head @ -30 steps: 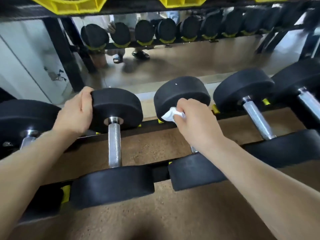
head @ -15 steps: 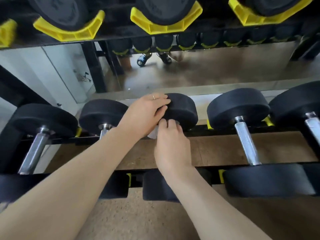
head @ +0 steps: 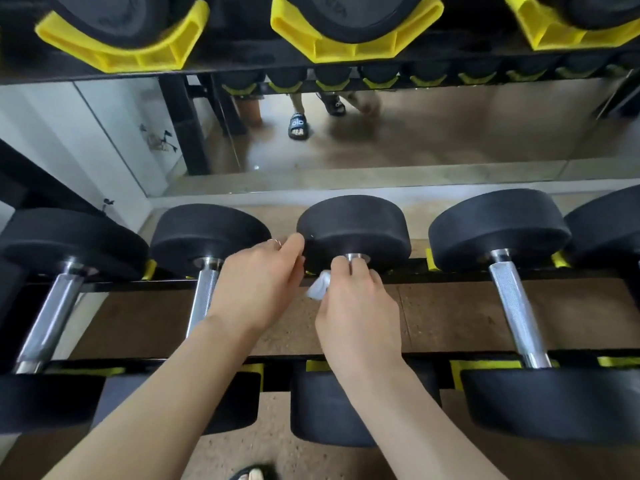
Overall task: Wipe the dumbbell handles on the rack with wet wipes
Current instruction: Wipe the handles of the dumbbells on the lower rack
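- On the lower rack rail (head: 450, 277), right hand (head: 356, 306) grips the middle dumbbell (head: 353, 226) handle through a wet wipe (head: 318, 289);
- left hand (head: 256, 282) touches its head, fingers relaxed;
- neighbouring dumbbells (head: 498, 230) sit just beside.

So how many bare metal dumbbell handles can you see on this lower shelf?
3: far-left handle, the next handle beside the left hand, and one right. The right hand covers another; more may lie off-frame.
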Demonstrator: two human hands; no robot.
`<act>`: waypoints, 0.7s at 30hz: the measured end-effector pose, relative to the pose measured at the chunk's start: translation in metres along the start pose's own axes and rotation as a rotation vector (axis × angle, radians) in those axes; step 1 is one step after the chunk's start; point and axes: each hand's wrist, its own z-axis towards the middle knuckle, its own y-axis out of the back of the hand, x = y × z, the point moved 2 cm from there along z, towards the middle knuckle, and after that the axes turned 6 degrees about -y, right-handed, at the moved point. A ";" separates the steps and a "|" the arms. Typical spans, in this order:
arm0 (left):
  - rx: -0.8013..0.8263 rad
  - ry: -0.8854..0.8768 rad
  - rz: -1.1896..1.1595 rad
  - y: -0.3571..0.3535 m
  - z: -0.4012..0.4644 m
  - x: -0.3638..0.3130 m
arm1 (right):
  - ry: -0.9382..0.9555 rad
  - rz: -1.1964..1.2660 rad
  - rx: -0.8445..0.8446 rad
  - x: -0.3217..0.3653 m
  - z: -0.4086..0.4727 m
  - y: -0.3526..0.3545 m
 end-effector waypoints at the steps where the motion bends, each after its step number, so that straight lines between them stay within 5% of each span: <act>1: 0.065 0.066 -0.004 0.001 0.000 0.001 | -0.002 0.005 -0.002 -0.001 0.001 0.001; 4: 0.089 0.181 -0.159 0.004 0.005 -0.005 | -0.013 -0.002 -0.037 -0.001 0.001 0.002; 16: 0.150 0.180 -0.409 -0.008 0.022 -0.007 | -0.195 0.188 -0.059 -0.022 0.010 0.005; 21: 0.170 0.131 -0.455 -0.007 0.017 -0.008 | 0.151 0.180 -0.029 -0.021 0.028 -0.006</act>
